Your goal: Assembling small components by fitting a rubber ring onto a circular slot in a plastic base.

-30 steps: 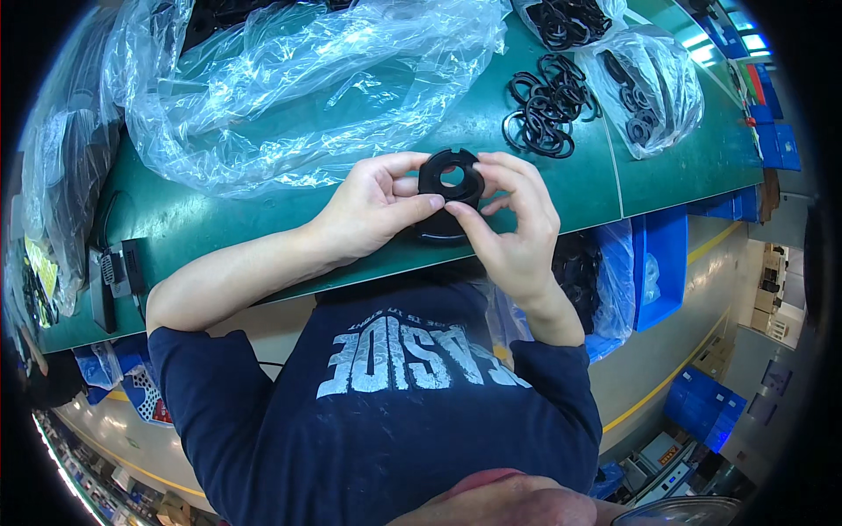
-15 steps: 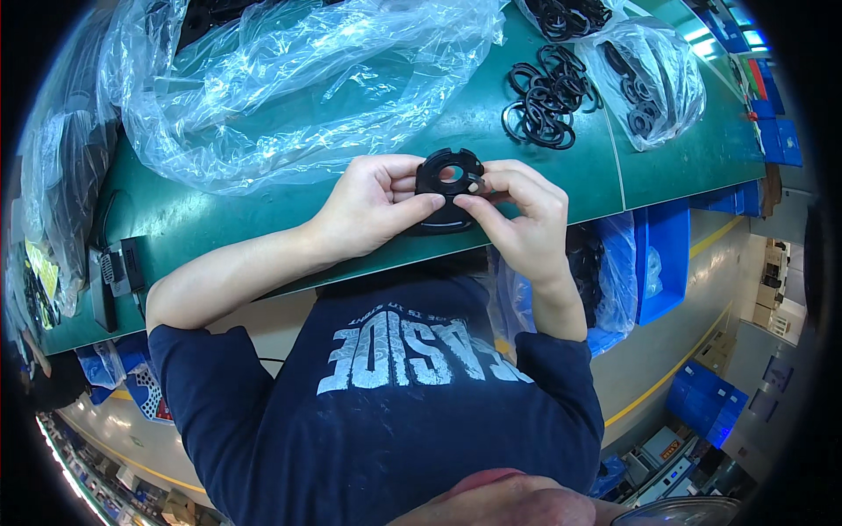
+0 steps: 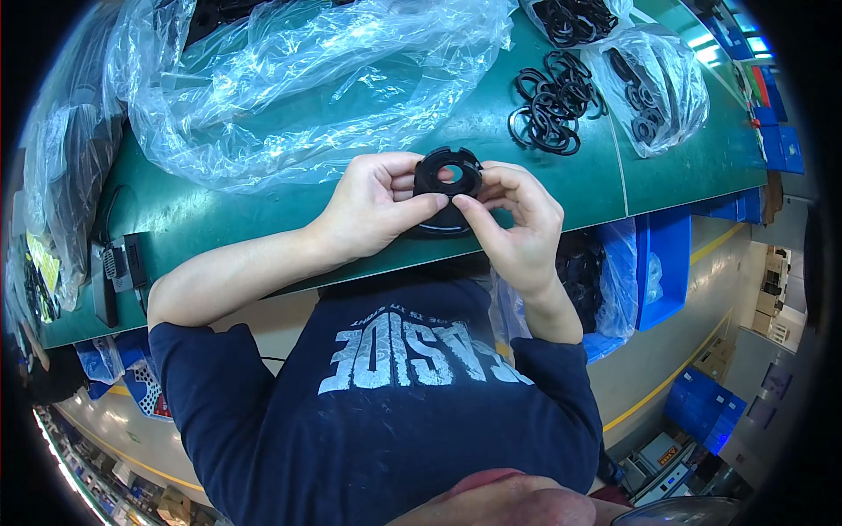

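Note:
Both hands hold one black round plastic part (image 3: 430, 181) with a central hole and notches along its upper rim, over the table's near edge. My left hand (image 3: 373, 203) grips its left side, thumb pressed on the lower front. From the right, my right hand (image 3: 517, 215) pinches it, thumb tip close to the left thumb and fingers curled behind the edge. Below the thumbs shows a dark curved piece (image 3: 445, 221); whether it is joined to the round part I cannot tell. Right of the hands lies a loose pile of black rings (image 3: 554, 103).
Clear plastic sheeting (image 3: 289, 140) spreads over the green table (image 3: 351, 237) ahead. Bags of black rings (image 3: 649, 96) lie at the far right. A blue bin (image 3: 664, 272) stands below the right edge. On the left sit a small black device (image 3: 124, 263) and wrapped plastic (image 3: 74, 167).
My right thumb and fingers have shifted slightly on the round part, and the right fingertip is no longer over its front face. The left hand keeps its hold.

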The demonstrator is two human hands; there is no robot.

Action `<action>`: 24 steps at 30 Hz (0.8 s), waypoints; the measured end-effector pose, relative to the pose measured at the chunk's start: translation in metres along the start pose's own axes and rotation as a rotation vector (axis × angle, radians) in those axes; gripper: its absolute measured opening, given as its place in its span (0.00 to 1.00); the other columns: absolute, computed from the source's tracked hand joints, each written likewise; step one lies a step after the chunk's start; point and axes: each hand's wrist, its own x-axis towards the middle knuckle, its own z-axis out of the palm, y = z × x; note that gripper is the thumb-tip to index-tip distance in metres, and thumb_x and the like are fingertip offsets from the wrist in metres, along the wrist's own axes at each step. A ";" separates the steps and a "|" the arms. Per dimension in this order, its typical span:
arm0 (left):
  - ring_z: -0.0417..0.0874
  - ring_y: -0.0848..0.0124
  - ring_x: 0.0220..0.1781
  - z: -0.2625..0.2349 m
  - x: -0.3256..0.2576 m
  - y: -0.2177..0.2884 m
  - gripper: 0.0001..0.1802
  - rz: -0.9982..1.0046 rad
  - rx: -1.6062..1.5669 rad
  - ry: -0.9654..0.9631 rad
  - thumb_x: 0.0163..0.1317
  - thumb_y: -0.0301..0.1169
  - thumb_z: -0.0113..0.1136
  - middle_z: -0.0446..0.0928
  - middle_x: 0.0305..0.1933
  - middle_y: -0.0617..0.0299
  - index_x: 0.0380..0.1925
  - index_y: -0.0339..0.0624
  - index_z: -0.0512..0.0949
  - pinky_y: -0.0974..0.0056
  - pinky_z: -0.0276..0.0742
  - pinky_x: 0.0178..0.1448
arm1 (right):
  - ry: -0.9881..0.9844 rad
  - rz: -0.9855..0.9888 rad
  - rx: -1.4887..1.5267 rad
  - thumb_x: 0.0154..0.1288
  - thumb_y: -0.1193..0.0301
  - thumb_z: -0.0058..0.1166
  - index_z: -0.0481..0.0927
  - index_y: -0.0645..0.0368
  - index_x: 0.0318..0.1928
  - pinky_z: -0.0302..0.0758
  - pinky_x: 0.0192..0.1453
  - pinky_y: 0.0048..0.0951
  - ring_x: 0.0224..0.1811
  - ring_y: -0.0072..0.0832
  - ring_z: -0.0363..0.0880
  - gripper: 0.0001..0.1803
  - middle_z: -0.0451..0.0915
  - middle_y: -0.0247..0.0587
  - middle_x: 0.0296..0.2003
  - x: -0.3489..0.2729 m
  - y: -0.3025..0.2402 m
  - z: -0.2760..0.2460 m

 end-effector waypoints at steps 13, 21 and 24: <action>0.78 0.77 0.45 0.000 0.000 -0.003 0.16 0.038 0.078 -0.056 0.59 0.20 0.57 0.78 0.43 0.58 0.48 0.29 0.73 0.73 0.76 0.48 | -0.181 0.058 0.041 0.51 0.82 0.60 0.80 0.69 0.31 0.76 0.33 0.20 0.31 0.23 0.80 0.05 0.80 0.44 0.36 0.003 -0.002 -0.010; 0.78 0.76 0.46 0.001 0.001 -0.002 0.17 -0.002 0.046 -0.090 0.59 0.19 0.58 0.78 0.45 0.58 0.48 0.28 0.72 0.73 0.75 0.50 | -0.180 0.092 0.129 0.50 0.82 0.61 0.81 0.68 0.31 0.76 0.33 0.20 0.31 0.24 0.80 0.06 0.80 0.45 0.36 0.000 0.002 -0.016; 0.78 0.77 0.45 0.001 0.000 0.000 0.16 -0.018 0.028 -0.085 0.59 0.19 0.58 0.78 0.44 0.58 0.47 0.28 0.73 0.73 0.75 0.49 | -0.102 0.009 0.044 0.49 0.82 0.62 0.81 0.68 0.31 0.77 0.32 0.21 0.31 0.25 0.80 0.06 0.79 0.45 0.36 -0.002 0.000 -0.013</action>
